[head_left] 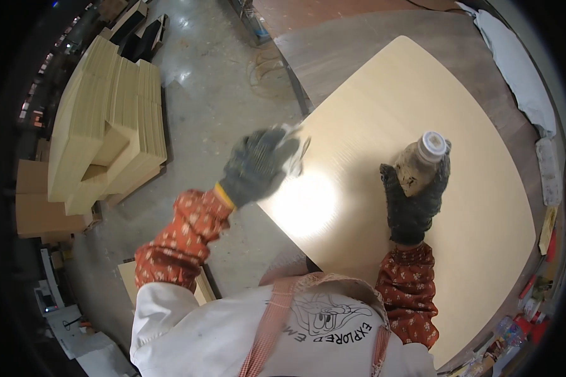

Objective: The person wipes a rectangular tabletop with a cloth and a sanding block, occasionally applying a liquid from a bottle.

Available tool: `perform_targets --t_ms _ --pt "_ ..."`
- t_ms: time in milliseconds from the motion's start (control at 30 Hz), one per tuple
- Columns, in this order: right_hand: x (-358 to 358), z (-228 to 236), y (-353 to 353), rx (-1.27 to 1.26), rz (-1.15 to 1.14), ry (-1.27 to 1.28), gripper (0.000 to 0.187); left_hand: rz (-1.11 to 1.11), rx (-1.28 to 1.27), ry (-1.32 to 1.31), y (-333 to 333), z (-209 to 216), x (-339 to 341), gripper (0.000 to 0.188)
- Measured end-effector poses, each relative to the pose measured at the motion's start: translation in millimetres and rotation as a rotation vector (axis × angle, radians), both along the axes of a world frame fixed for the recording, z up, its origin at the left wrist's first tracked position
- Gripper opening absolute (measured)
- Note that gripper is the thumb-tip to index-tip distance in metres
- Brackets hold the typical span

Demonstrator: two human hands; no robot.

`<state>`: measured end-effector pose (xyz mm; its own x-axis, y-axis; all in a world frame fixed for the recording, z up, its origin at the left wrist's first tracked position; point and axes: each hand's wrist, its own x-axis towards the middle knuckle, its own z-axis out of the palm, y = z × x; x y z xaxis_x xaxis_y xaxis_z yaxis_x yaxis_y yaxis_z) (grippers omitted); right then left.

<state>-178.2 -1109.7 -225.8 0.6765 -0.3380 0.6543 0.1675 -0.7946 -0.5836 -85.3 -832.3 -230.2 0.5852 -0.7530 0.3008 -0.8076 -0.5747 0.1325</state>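
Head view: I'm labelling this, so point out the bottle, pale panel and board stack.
Bottle (415,168), head view: on its body, beside the cap.
Pale panel (478,188), head view: on its bare top, right of the bottle.
Board stack (85,119), head view: on its left part.

Smooth, glossy board (358,188), plastic bottle (416,166), matt knitted gloves (253,164).

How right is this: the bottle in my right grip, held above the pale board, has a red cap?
Not quite: the cap is white, not red, as the head view shows. The rest stands: the bottle is in your right grip, above the pale board.
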Motion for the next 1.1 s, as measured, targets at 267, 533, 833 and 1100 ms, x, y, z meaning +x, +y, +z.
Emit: perform_targets --t_ms 267,533,833,1100 --pt "-9.8 3.7 -4.1 0.281 0.118 0.146 0.064 -0.025 0.014 0.048 -4.4 6.3 10.9 0.054" --pt "-12.1 -3.2 -1.0 0.126 0.016 0.140 0.082 0.029 0.292 -0.069 43.0 21.9 -49.5 0.058" --pt "-8.0 5.8 -7.0 -0.084 -0.016 0.070 0.063 -0.059 0.207 -0.197 16.5 26.2 -6.4 0.052" --pt "-10.4 4.9 -1.0 0.043 -0.036 0.024 0.066 0.285 0.490 -0.016 114.4 41.8 -113.9 0.054"
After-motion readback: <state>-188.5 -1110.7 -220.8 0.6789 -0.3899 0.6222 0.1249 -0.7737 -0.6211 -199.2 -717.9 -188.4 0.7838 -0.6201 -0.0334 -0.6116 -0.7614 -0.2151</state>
